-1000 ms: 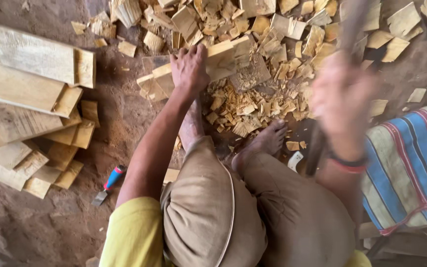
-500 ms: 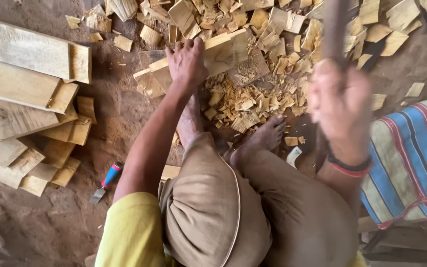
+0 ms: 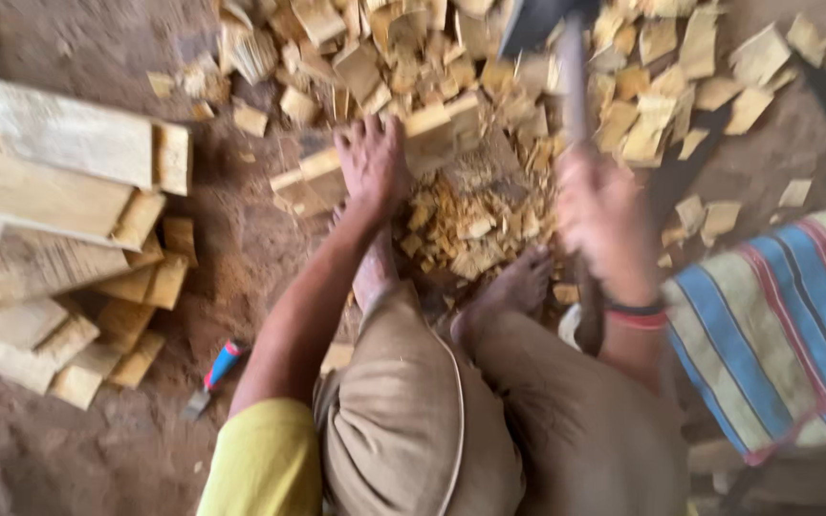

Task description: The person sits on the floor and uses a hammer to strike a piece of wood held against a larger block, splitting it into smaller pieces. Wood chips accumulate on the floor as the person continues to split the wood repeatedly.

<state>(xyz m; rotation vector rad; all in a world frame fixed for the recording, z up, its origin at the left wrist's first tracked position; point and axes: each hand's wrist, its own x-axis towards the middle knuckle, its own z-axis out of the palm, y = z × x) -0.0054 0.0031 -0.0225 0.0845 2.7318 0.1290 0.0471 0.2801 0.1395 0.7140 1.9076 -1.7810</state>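
Head view: a pale, long rectangular block of wood (image 3: 384, 158) is seen lying on the brown dirt floor (image 3: 241, 239), in front of two bare feet. The left hand (image 3: 372, 161) is laid flat on this block, fingers spread and pressing down. The right hand (image 3: 607, 218) (blurred) is wrapped tight around the dark handle of an axe-like chopping tool (image 3: 566, 67), whose dark head is raised over a heap of pale wood chips (image 3: 489, 215) just beside the block. A stack of pale sawn planks (image 3: 59, 229) is piled well apart on the left. A small tool with a blue and red handle (image 3: 212, 375) is seen near the yellow sleeve. A striped cloth (image 3: 776, 325) is spread on the right.
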